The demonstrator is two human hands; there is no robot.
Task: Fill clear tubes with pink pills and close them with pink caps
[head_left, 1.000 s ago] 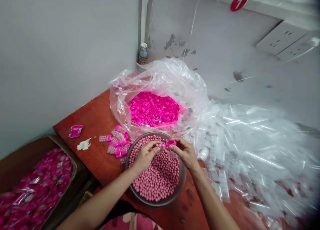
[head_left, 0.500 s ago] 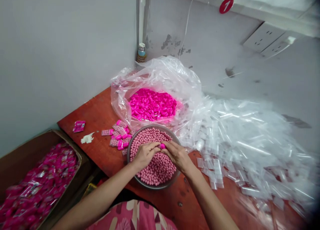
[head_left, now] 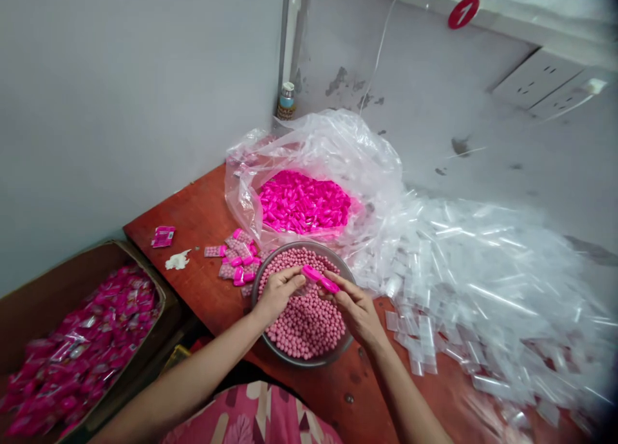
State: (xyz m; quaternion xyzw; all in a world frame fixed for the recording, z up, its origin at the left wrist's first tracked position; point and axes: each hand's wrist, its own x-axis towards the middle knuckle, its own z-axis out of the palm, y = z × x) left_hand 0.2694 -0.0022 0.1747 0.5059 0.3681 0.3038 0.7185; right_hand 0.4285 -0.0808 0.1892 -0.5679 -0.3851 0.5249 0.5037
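Above a round bowl (head_left: 255, 322) of pink beads (head_left: 309, 331), both of my hands are closed on small bright pink parts. Between its thumb and fingers, my left hand (head_left: 277, 297) pinches a small clear container with a pink top (head_left: 311, 274); the clear body is partly hidden by the fingers. My right hand (head_left: 357, 307) grips a pink cap (head_left: 329, 285) right against that top. Whether the two pink parts are joined cannot be made out. Several bead-filled containers with pink caps (head_left: 244, 273) lie left of the bowl.
A clear plastic bag (head_left: 367, 154) of pink caps (head_left: 304, 203) stands behind the bowl. Clear empty containers (head_left: 420, 328) are heaped at right on the red table (head_left: 193, 206). A cardboard box (head_left: 161, 289) of pink packets (head_left: 91, 341) sits lower left.
My hands have drawn slightly apart and turned, and two pink parts now show between them where one small pink spot showed before. The camera view has shifted slightly left.
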